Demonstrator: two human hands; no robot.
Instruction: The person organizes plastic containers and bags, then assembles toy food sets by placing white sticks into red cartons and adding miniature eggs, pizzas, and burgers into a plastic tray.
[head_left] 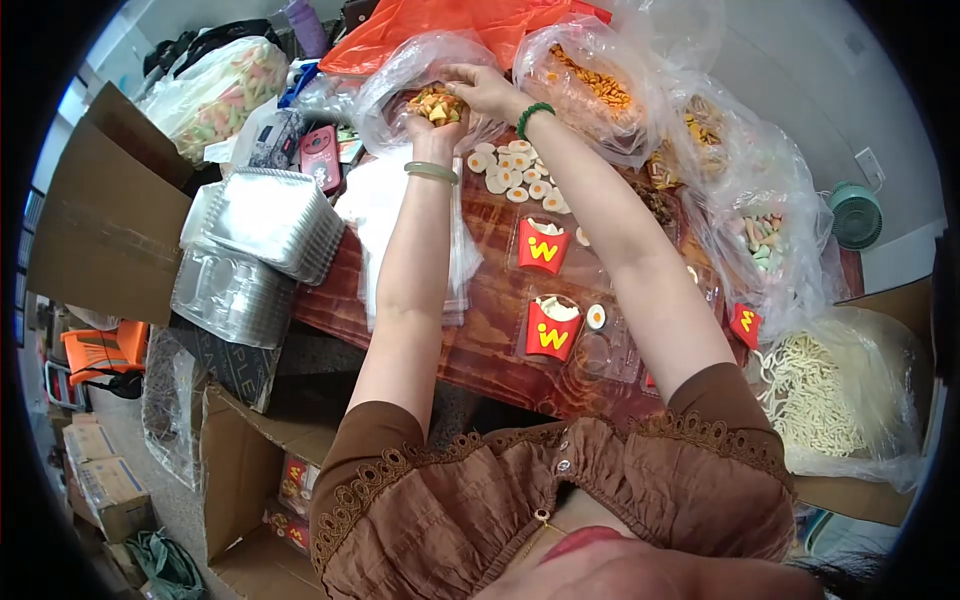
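The left arm reaches forward, nearly straight, with a pale bangle point(431, 172) at its wrist. Its left hand point(437, 128) is palm up and half closed, cupped beneath a heap of coloured pieces point(437, 103), mostly yellow and orange, which it holds above the mouth of a clear bag point(383, 108) at the far side of the worktop point(468, 352).

The right arm stretches forward and inward on a long diagonal, a green beaded bracelet point(535, 118) at the wrist. The right hand point(485, 92) comes in from the right, back upward, its fingers loosely bent and pointing left over the edge of the heap. The thumb side is right beside the pieces; whether it pinches one cannot be told.

Just nearer than the hands, round white slices point(518, 168) with orange centres lie scattered on the worktop. Nearer again are two red cartons point(541, 248) with yellow marks, one nearer the person than the other, both with pale contents at the top. A single round slice point(596, 317) sits beside the nearer carton. White sheets point(384, 232) lie under and beside the left forearm. An open bag of orange pieces point(598, 90) stands to the right of the right hand.
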